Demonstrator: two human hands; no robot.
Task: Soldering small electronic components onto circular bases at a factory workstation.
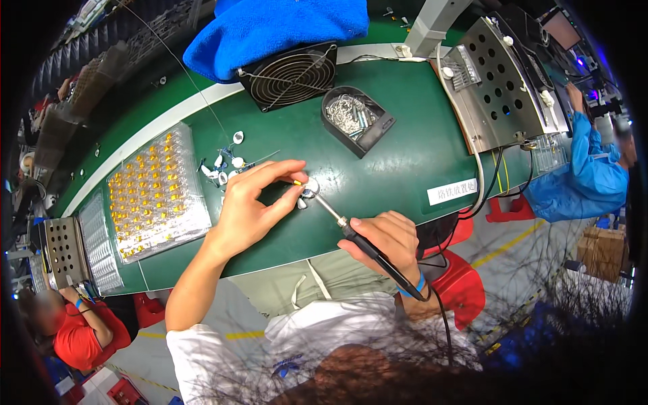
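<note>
My left hand [253, 206] pinches a small white and yellow part [304, 187] between thumb and fingers, just above the green bench top [398, 155]. My right hand [383, 237] grips a black-handled soldering iron [361, 239] like a pen. Its metal tip [324, 202] reaches up-left and meets the small part. A black cord runs from the iron's handle back past my right wrist, which wears a blue band. Several more small white parts [226, 165] lie on the bench just beyond my left hand.
A clear tray of yellow-tipped parts [152, 196] lies left of my hand. A black bin of metal pieces [354, 118], a round fan [290, 77], a blue cloth [277, 27] and a perforated metal box [503, 84] sit further back. Other people work at far right and lower left.
</note>
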